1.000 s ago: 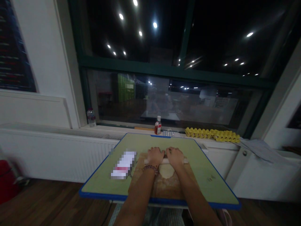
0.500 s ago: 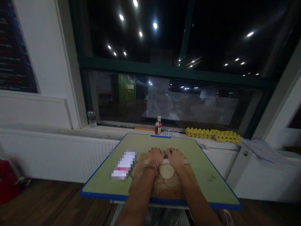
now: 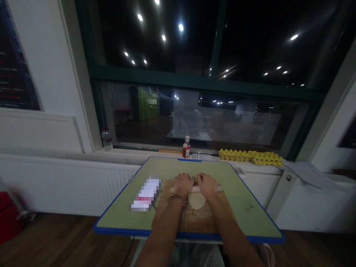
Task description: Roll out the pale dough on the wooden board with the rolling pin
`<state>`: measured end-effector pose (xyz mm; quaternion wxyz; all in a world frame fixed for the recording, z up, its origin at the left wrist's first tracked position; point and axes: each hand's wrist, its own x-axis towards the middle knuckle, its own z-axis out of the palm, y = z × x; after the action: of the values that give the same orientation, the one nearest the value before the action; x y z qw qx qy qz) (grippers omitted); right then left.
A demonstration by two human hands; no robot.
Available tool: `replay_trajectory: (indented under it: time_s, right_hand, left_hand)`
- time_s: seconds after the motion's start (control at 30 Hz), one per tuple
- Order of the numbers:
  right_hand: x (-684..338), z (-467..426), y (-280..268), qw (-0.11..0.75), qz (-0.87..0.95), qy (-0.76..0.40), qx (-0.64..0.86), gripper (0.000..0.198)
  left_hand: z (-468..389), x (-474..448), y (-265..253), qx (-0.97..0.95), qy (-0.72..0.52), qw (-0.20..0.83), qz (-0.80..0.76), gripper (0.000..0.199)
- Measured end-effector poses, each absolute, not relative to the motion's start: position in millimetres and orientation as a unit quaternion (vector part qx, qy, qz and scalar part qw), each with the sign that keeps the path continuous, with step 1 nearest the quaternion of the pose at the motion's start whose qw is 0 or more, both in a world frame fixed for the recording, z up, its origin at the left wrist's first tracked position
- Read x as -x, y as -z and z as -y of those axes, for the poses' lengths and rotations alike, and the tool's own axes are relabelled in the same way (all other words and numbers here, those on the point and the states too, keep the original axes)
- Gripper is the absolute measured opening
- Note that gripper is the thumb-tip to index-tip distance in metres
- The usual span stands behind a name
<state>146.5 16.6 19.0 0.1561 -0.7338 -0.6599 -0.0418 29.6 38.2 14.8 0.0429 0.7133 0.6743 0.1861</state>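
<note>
A pale rolling pin (image 3: 195, 189) lies crosswise over the far part of a wooden board (image 3: 196, 222). My left hand (image 3: 184, 184), with a beaded bracelet at the wrist, grips its left part. My right hand (image 3: 207, 185) is closed over its right part. The two hands are close together, with a small gap between them. Just on the near side of the pin, between my forearms, lies a flat round of dough (image 3: 197, 200). Its far edge meets the pin. Light flour marks show on the board around it.
The board rests on a pale green table (image 3: 253, 218) with a blue rim. A blurred-out phone-like rectangle (image 3: 146, 194) lies left of the board. On the window sill stand a sauce bottle (image 3: 186, 147), a clear bottle (image 3: 106, 139) and yellow egg cartons (image 3: 250, 157).
The whole view has shifted slightly. Both hands stay on the rolling pin at the dough's far edge, with hardly any visible movement.
</note>
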Motion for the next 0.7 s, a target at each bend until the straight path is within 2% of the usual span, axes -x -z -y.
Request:
replay_trajectory:
  time_s: [0.33,0.7]
  right_hand:
    - [-148.6,-20.3,-12.4,0.212,0.658,0.039,0.722,0.034]
    - [-146.6,-16.0,-20.2,0.194,0.658,0.015,0.727,0.038]
  left_hand:
    - [-40.4,-29.2,-11.3,-0.721,-0.19,0.028,-0.666,0.04]
    - [-40.6,-29.0,-12.5,-0.717,-0.19,0.031,-0.67,0.039]
